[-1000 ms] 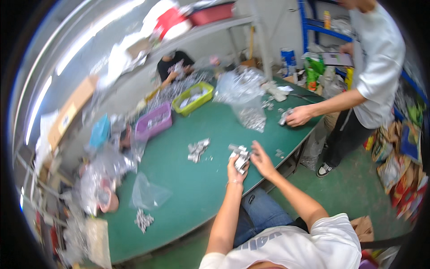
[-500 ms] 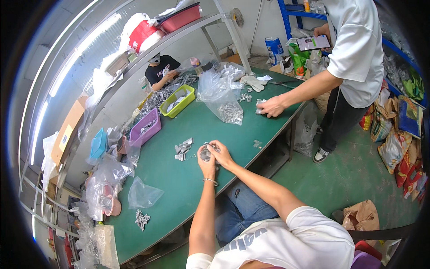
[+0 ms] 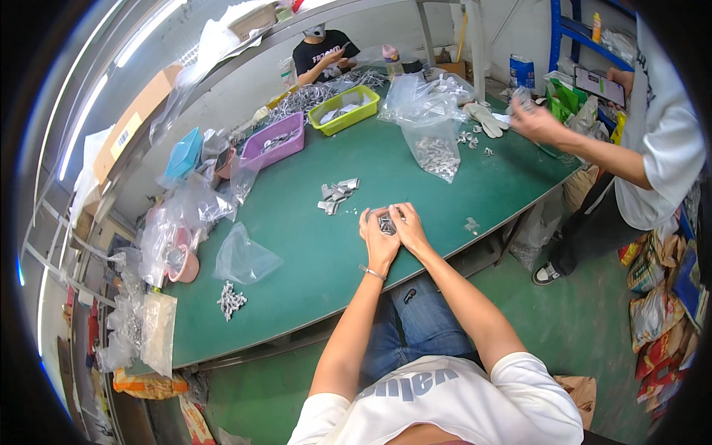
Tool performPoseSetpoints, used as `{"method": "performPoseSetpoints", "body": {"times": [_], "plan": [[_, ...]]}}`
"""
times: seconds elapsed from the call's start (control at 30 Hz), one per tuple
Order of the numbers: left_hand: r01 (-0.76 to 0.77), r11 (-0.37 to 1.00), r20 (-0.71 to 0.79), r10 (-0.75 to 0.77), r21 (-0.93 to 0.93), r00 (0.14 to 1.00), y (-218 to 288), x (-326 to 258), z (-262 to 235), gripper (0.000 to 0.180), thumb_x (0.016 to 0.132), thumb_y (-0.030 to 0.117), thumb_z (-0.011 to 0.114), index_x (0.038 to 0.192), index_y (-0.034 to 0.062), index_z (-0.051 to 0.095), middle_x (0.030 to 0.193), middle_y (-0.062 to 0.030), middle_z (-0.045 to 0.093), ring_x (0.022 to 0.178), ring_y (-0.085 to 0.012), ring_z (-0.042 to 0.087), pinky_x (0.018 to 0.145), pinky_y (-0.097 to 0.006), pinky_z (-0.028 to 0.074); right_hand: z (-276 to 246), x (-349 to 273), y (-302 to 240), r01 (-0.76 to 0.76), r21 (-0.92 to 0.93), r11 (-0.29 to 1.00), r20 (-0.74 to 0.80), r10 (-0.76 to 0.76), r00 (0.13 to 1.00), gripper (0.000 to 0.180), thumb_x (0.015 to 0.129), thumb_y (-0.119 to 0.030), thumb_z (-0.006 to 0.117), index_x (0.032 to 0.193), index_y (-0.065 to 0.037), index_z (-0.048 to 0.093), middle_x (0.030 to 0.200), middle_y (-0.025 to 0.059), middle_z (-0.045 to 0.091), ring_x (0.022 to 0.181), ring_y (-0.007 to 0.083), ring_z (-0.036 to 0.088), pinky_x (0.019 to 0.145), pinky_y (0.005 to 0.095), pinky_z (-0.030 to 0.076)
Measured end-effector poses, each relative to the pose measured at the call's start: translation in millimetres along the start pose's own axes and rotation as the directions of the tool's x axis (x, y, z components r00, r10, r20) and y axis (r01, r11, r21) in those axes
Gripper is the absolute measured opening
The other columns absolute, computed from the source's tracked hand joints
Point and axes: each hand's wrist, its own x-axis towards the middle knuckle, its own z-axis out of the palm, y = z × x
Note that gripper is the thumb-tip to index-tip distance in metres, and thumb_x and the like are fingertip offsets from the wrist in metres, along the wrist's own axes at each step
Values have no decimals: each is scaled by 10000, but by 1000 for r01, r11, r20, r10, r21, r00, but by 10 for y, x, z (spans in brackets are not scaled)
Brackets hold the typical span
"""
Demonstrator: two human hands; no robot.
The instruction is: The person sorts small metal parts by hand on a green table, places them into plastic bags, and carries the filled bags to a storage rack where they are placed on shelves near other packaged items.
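Note:
My left hand (image 3: 380,241) and my right hand (image 3: 409,225) are cupped together above the near edge of the green table. Between them sits a small clump of silvery metal parts (image 3: 386,224); my fingers hide much of it, and I cannot tell if a clear bag is round it. Just beyond my hands lies a loose pile of flat grey metal pieces (image 3: 337,194), with tiny pale bits beside it. Farther left on the table are a clear plastic bag (image 3: 245,256) and a heap of small silver parts (image 3: 231,300).
Along the back stand a purple basket (image 3: 276,145), a yellow-green basket (image 3: 343,111) and a bag of metal parts (image 3: 436,157). A white glove (image 3: 486,120) lies near the far right. A co-worker's hand (image 3: 535,122) reaches over the right end; another person (image 3: 325,55) sits behind.
My view has swung, shifting the table scene. My hands stay together round the metal parts, with the fingers slightly shifted. The co-worker's hand on the right has lifted off the table.

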Motion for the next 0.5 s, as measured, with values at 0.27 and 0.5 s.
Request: {"method": "performPoseSetpoints", "body": {"times": [0.27, 0.5], "plan": [[177, 927, 192, -117, -331, 974, -35, 111, -101, 928, 580, 193, 741, 1311, 23, 195, 1161, -225, 415, 1073, -315, 454, 898, -369, 390, -49, 35, 61, -94, 148, 984, 185, 66, 981, 322, 855, -278, 499, 968, 23, 519, 1070, 182, 524, 993, 258, 526, 830, 329, 410], [137, 930, 195, -72, -342, 978, -405, 169, 2, 1037, 529, 150, 763, 1345, 39, 133, 1206, -222, 407, 1035, -284, 492, 894, -359, 395, -28, 64, -31, -28, 109, 994, 305, -7, 952, 953, 653, -343, 725, 1306, 14, 129, 1231, 242, 386, 1144, 326, 406, 970, 387, 315]]}}
